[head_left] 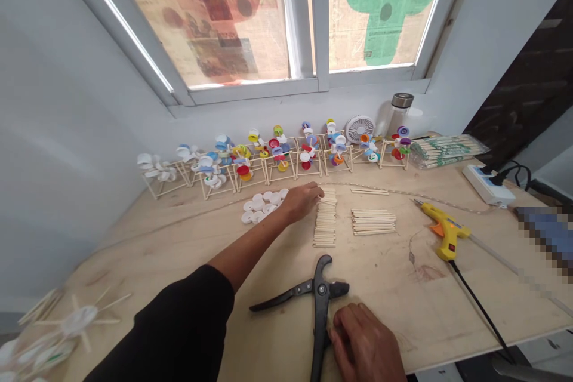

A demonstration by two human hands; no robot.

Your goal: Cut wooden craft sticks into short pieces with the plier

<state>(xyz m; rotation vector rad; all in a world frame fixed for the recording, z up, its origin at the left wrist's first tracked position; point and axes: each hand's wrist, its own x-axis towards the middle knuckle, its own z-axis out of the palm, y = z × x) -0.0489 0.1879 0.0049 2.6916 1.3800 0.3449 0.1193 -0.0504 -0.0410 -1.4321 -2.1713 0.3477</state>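
Observation:
My left hand [302,200] reaches forward, its fingers pinched together at the far end of a column of short wooden sticks [325,224]. Whatever lies between the fingertips is too small to make out. Beside that wrist is a cluster of white bottle caps [256,209]. My right hand [367,341] rests at the table's near edge with its fingers curled under, so the palm is hidden. Just left of it lies a black hand cutter [321,295], its handles spread; the thumb is close to one handle. Another pile of sticks [373,222] lies farther right.
Wooden-stick frames with colourful cap wheels [281,158] line the wall. A yellow glue gun [445,230], power strip [489,185] and bagged sticks [450,149] are on the right. A small fan [360,129] and bottle [398,112] stand behind. A stick-spoked wheel [79,321] lies left.

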